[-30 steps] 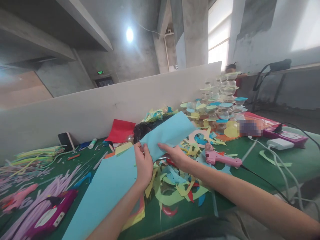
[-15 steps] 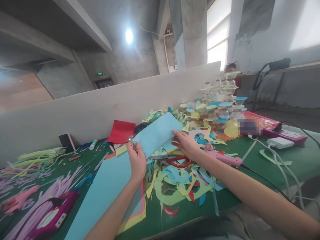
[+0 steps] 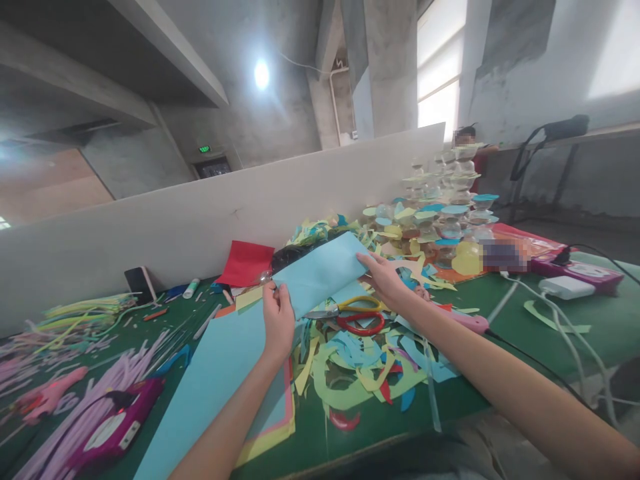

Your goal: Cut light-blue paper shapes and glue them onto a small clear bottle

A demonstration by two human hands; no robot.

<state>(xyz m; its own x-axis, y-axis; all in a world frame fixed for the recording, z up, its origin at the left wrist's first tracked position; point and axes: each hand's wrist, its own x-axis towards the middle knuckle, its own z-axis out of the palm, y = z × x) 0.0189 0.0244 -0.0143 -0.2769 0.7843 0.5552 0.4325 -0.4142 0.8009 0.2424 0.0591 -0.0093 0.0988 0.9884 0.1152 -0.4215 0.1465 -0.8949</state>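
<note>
A light blue sheet of paper (image 3: pixel 325 270) is held up at a tilt between my two hands. My left hand (image 3: pixel 279 317) pinches its lower left corner, thumb on top. At the right edge, my right hand (image 3: pixel 383 279) grips it between thumb and fingers. Just below the sheet lie scissors (image 3: pixel 361 324) with one yellow and one red handle loop, on paper scraps. Under my left forearm spreads a stack of large coloured sheets (image 3: pixel 215 373), light blue on top, with pink and yellow edges showing.
Paper offcuts (image 3: pixel 345 380) cover the table's middle. Stacked clear cups with paper discs (image 3: pixel 453 213) stand at the back right. A pink glue gun (image 3: pixel 463 320) lies near my right forearm. Purple pipe cleaners (image 3: pixel 110 373), a purple power strip (image 3: pixel 115 423) and a phone (image 3: pixel 141 285) are at left.
The blue paper has tipped back, its visible face now narrower, and more of the scissors shows beneath it. Both hands keep their hold. The whole view has shifted slightly.
</note>
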